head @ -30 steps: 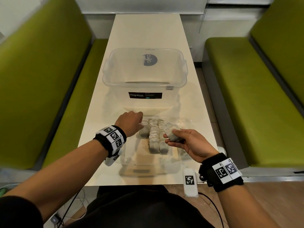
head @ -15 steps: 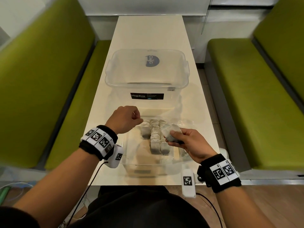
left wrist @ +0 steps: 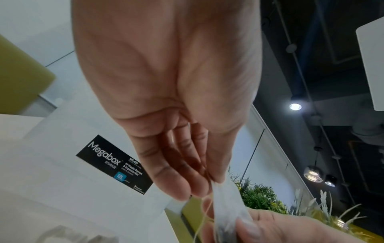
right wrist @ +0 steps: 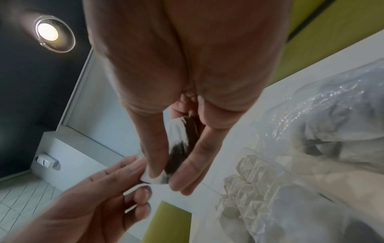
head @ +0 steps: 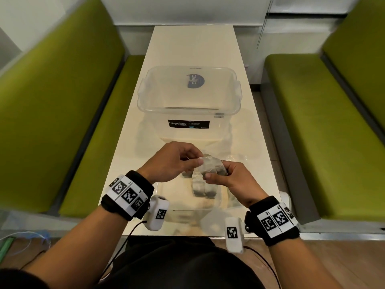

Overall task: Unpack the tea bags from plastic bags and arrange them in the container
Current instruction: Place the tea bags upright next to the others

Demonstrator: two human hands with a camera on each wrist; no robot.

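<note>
Both hands hold one tea bag [head: 210, 166], white paper with dark tea and a thin string, just above the table. My right hand [head: 216, 173] grips its lower part between thumb and fingers; the bag [right wrist: 178, 144] shows between them in the right wrist view. My left hand [head: 199, 161] pinches the other end, seen close up on the tea bag [left wrist: 226, 197] in the left wrist view. Below the hands a low clear container [head: 166, 197] holds several tea bags [head: 199, 187] in rows. A crinkled plastic bag [right wrist: 332, 125] with more tea bags lies beside it.
A large clear Megabox tub [head: 188, 113] stands in the middle of the narrow cream table [head: 193, 49], just beyond the hands. Green benches [head: 62, 122] run along both long sides. A white wall closes the far end.
My left hand left the low container and came over to pinch the tea bag that my right hand was holding. Both hands now meet slightly higher, above the container.
</note>
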